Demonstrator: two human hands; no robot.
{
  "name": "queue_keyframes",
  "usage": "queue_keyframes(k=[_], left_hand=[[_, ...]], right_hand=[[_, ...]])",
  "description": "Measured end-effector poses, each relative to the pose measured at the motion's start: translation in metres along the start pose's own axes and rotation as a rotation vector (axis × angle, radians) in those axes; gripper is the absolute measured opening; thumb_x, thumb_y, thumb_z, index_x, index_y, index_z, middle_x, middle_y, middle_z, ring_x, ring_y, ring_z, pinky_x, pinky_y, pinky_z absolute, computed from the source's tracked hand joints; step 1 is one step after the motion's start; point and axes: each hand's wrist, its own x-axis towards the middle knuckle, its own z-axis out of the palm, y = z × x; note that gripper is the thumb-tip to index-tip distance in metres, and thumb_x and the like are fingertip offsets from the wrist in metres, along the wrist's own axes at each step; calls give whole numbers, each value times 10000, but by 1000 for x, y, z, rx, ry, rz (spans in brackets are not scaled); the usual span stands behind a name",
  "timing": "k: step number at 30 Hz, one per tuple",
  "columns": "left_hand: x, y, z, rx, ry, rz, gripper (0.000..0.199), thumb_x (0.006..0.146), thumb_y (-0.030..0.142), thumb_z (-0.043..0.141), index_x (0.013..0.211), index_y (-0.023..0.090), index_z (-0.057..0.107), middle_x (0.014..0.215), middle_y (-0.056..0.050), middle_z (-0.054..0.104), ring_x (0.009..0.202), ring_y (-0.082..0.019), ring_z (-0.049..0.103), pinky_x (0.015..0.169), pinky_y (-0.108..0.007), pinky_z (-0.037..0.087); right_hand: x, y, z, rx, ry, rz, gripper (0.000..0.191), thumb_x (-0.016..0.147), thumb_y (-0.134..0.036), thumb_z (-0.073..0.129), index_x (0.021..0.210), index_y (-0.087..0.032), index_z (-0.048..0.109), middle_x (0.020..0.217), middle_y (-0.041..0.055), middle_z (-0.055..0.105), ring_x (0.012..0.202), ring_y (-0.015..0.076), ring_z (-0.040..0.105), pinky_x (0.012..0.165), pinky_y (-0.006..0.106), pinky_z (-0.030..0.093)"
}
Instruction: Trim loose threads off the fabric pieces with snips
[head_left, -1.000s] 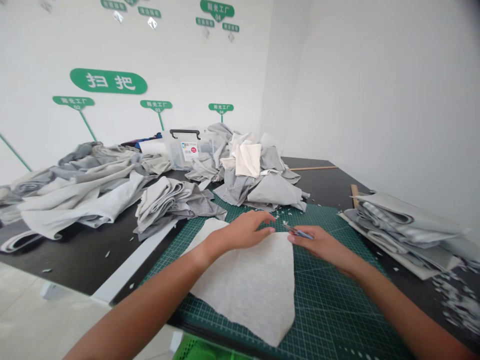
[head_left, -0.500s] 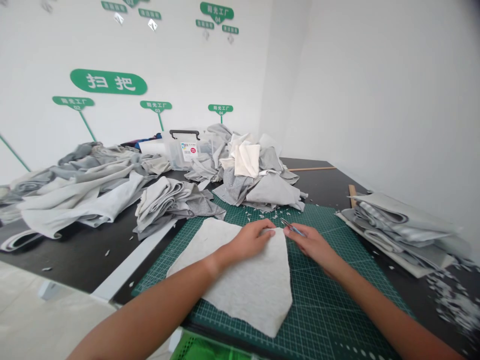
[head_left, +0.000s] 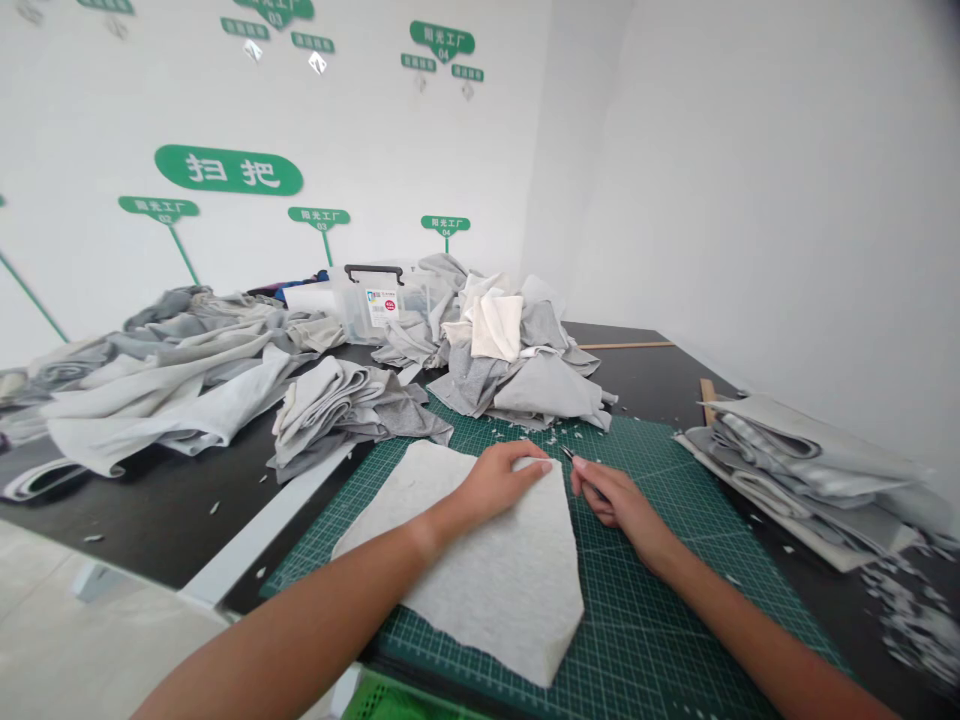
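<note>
A light grey cloth (head_left: 517, 580) lies on the green cutting mat (head_left: 660, 600). My left hand (head_left: 506, 480) is closed on its far edge, thumb and fingers pinching the fabric near the top right corner. Just right of that corner, my right hand (head_left: 615, 500) is closed around a small metal tool (head_left: 568, 455), with its tip pointing up and left. The tool looks like small scissors or snips; most of it is hidden in the hand. Its tip is apart from the cloth.
Beyond the mat rises a heap of grey and cream cloths (head_left: 495, 330) beside a clear plastic box (head_left: 360, 305). Folded cloths (head_left: 330, 410) and a larger pile (head_left: 172, 370) lie left. At right are stacked cloths (head_left: 810, 470) and scattered scraps (head_left: 915, 620).
My right hand has moved slightly down and right, its fingers curling more around the tool. The tool has turned and its blue part no longer shows. My left hand keeps its hold on the cloth.
</note>
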Motion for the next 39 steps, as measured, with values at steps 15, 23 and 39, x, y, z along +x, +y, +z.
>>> queue_keyframes(k=[15,23,39], left_hand=[[1,-1,0,-67,-17,1,285,914,386,565,957,160,734,975,-37,735,939,-189,655,863,-256,460],[0,-3,0,-61,-49,-29,292,906,402,573,953,165,737,960,-39,734,926,-194,653,845,-263,461],[0,-3,-1,-146,-92,-30,296,895,416,606,953,156,736,982,-60,734,940,-198,657,864,-270,463]], right_hand=[[-12,-4,11,-241,76,-83,423,975,-570,448,762,-205,445,679,-43,345,613,112,319,538,236,267],[-15,-9,15,-370,84,-133,415,990,-555,424,760,-210,426,716,-42,381,662,121,371,583,234,298],[-19,-15,16,-515,101,-152,420,1000,-565,391,792,-218,505,748,-48,508,714,143,482,640,260,328]])
